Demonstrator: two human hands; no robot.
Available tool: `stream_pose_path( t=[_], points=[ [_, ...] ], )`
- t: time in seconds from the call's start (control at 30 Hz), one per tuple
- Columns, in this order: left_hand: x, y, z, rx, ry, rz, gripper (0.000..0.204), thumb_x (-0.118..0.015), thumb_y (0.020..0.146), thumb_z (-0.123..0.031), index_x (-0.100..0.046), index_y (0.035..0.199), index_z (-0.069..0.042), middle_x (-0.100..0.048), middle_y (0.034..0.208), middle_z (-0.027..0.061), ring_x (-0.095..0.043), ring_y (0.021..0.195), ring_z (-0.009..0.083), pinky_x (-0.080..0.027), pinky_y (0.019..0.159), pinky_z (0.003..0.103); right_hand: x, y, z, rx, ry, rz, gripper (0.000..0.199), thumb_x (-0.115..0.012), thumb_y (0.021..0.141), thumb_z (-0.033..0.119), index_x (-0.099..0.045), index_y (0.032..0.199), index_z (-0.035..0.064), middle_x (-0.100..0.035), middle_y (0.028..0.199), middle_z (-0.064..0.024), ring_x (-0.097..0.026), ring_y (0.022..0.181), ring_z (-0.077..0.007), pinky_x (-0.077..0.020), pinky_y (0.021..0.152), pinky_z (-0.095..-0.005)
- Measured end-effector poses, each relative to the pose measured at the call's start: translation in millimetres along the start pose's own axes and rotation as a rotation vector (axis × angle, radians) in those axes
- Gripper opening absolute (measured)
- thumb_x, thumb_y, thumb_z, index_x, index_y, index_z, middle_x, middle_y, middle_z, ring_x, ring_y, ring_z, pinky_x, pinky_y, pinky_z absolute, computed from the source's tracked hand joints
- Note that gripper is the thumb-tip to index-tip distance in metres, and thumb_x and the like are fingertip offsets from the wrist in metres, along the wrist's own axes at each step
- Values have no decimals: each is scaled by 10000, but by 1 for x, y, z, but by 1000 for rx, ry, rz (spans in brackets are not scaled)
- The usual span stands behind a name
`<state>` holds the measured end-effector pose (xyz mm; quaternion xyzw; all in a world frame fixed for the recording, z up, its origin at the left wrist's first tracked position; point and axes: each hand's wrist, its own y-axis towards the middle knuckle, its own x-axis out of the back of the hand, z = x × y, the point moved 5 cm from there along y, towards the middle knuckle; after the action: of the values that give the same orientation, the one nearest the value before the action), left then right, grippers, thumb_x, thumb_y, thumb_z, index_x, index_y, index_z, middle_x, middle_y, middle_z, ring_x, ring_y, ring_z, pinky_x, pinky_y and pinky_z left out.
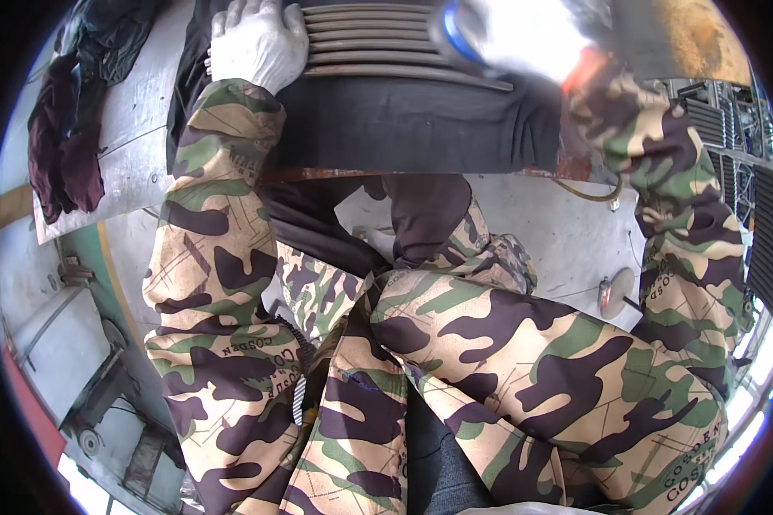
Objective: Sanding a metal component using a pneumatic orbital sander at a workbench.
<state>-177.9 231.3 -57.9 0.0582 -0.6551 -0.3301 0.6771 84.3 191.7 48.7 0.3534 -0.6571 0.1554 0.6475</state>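
My left hand, in a white knit glove, lies with its fingers stretched forward across the left ends of several grey metal rods. The rods run side by side on a black cloth, and their tips poke out past the glove. Over their right part is my right hand, white-gloved and smeared by motion, with an orange-red cuff. It appears closed around a round thing with a blue rim, too blurred to name. The fingers themselves cannot be made out.
The black cloth covers a bench with a reddish front edge. Dark crumpled clothing hangs over a grey metal surface at the left. Metal racks stand at the right. A round disc lies on the floor below.
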Motion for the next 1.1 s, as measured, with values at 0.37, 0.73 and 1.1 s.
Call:
stream_pose_path(
  t=[0.37,0.73,1.1],
  points=[
    [18,4,-20,-3,-53,-57,362,-535,985,-255,-679,1234,-35,-685,1261,156,-614,1186,343,-433,1042,478,-10,-9,12,-16,-11,86,223,-633,914,250,-618,1038,66,-614,991,-148,-642,919,-362,-551,765,-483],
    [26,1,-20,16,-16,-35,395,-526,992,-277,-659,1269,-28,-655,1292,200,-589,1220,373,-409,1069,502,-17,25,24,-34,4,118,256,-617,896,260,-649,1071,76,-639,987,-165,-678,927,-358,-584,734,-511],
    [26,8,-15,237,-161,-4,447,-594,948,-289,-632,1275,14,-621,1315,250,-536,1286,441,-354,1143,545,-15,65,15,-55,12,55,218,-635,885,261,-629,955,55,-625,912,-206,-648,866,-409,-541,722,-530]
  ],
)
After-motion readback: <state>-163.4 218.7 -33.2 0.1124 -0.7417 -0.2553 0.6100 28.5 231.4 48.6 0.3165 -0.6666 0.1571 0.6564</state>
